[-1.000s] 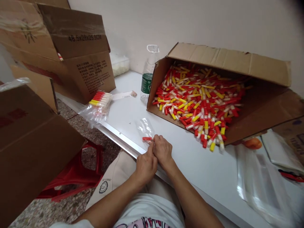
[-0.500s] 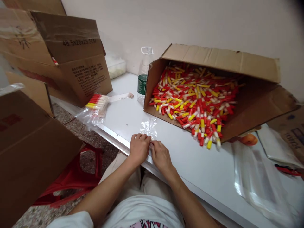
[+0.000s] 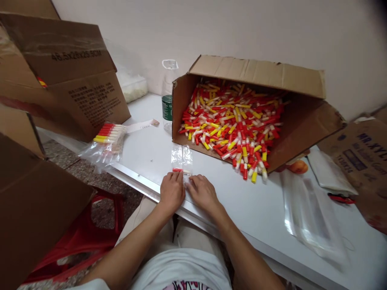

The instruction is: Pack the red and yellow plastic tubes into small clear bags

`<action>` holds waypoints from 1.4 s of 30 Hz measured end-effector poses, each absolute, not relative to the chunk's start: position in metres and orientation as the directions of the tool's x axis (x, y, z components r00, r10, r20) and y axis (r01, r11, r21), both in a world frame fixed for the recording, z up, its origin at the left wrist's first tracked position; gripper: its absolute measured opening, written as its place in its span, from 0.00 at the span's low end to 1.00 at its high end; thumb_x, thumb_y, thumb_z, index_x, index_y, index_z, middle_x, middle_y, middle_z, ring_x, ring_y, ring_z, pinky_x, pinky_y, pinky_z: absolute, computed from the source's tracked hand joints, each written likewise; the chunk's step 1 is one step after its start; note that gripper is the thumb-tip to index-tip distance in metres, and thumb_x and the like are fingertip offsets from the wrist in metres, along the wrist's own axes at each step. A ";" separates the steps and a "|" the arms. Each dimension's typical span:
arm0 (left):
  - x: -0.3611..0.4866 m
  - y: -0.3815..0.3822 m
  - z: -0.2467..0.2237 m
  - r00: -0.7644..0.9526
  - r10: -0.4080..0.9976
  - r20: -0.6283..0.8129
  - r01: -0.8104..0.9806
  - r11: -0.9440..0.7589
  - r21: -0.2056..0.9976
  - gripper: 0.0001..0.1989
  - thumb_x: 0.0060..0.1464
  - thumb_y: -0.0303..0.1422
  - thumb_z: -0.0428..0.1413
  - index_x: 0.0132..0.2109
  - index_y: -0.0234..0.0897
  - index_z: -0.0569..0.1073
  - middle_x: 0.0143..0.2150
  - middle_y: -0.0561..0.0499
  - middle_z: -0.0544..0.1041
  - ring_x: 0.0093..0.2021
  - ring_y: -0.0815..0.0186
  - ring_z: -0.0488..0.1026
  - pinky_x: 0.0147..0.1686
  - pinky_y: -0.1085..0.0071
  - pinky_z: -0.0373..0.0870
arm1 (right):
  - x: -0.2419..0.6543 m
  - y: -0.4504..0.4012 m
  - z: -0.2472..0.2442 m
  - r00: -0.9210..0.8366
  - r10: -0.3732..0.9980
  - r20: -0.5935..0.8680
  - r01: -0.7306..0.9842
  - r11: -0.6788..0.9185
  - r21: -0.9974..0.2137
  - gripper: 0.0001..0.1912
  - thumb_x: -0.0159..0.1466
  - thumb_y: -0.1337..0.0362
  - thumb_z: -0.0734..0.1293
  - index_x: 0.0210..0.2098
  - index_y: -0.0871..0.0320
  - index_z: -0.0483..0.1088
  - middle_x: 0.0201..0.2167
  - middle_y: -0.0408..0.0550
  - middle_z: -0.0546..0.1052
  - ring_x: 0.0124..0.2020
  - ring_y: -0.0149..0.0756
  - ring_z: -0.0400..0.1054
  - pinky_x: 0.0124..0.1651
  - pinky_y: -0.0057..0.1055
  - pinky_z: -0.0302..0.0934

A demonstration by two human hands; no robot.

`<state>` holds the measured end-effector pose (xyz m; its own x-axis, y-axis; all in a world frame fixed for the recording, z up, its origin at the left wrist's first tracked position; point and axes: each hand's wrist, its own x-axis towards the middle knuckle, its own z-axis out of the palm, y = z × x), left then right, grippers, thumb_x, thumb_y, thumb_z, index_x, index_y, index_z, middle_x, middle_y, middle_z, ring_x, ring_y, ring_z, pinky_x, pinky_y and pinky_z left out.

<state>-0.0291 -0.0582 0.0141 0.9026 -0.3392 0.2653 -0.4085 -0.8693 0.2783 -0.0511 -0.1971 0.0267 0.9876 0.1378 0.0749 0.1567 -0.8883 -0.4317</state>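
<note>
Near the front edge of the table lies a small clear plastic bag (image 3: 182, 156), with a red-and-white tube (image 3: 177, 170) across its lower part. My left hand (image 3: 173, 189) is closed on the bag's near left side, its fingers just below the tube's red end. Opposite it, my right hand (image 3: 202, 191) has its fingers curled and pressed together at the bag's near right corner. The fingers hide the near part of the bag. Behind it, a cardboard box (image 3: 256, 77) on its side spills a heap of red, yellow and white tubes (image 3: 232, 125).
A filled bag of tubes (image 3: 109, 139) sits by the left table edge, near a paper strip (image 3: 140, 126). A plastic bottle (image 3: 167, 106) stands behind. Clear plastic sleeves (image 3: 311, 217) lie right. Large cartons (image 3: 81, 80) stand left, above a red stool (image 3: 81, 233).
My view has swung right, so things appear shifted left. My hands have drawn slightly toward me and apart, uncovering the red-and-white tube in the bag.
</note>
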 end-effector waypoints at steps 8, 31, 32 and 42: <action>-0.051 -0.038 0.010 0.898 -0.149 0.413 -0.327 -0.856 0.402 0.17 0.58 0.30 0.47 0.54 0.35 0.70 0.47 0.43 0.73 0.48 0.58 0.66 0.42 0.65 0.67 | -0.005 -0.320 0.066 0.866 -0.408 0.289 -0.257 -0.860 -0.441 0.18 0.63 0.60 0.58 0.47 0.62 0.69 0.42 0.56 0.75 0.42 0.42 0.68 0.44 0.36 0.60; -0.061 -0.032 0.004 0.940 -0.024 0.339 -0.225 -0.792 0.568 0.18 0.59 0.35 0.46 0.51 0.32 0.73 0.32 0.48 0.78 0.27 0.68 0.72 0.28 0.73 0.64 | -0.011 -0.299 0.034 0.966 0.011 0.260 0.056 -0.985 -0.165 0.17 0.65 0.59 0.56 0.50 0.57 0.66 0.47 0.52 0.70 0.44 0.40 0.65 0.37 0.32 0.59; -0.061 -0.031 0.004 0.941 -0.022 0.337 -0.225 -0.785 0.577 0.18 0.59 0.35 0.46 0.51 0.32 0.72 0.32 0.48 0.78 0.27 0.68 0.72 0.28 0.73 0.64 | -0.008 -0.301 0.039 0.957 -0.073 0.280 -0.025 -0.985 -0.171 0.18 0.66 0.58 0.55 0.51 0.56 0.65 0.47 0.53 0.70 0.44 0.42 0.66 0.37 0.33 0.59; -0.061 -0.031 0.001 0.942 0.005 0.335 -0.226 -0.728 0.647 0.19 0.59 0.37 0.48 0.52 0.32 0.72 0.32 0.48 0.78 0.28 0.67 0.73 0.29 0.72 0.67 | 0.025 -0.343 0.071 0.835 -0.480 0.270 -0.454 -0.877 -0.155 0.20 0.64 0.62 0.56 0.52 0.64 0.64 0.45 0.63 0.71 0.41 0.46 0.67 0.41 0.38 0.59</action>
<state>-0.0607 -0.0315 0.0007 0.9423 0.0052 0.3347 -0.2259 -0.7281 0.6472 0.0247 -0.3432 0.0707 0.8349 -0.4797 0.2697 -0.4540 -0.8774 -0.1553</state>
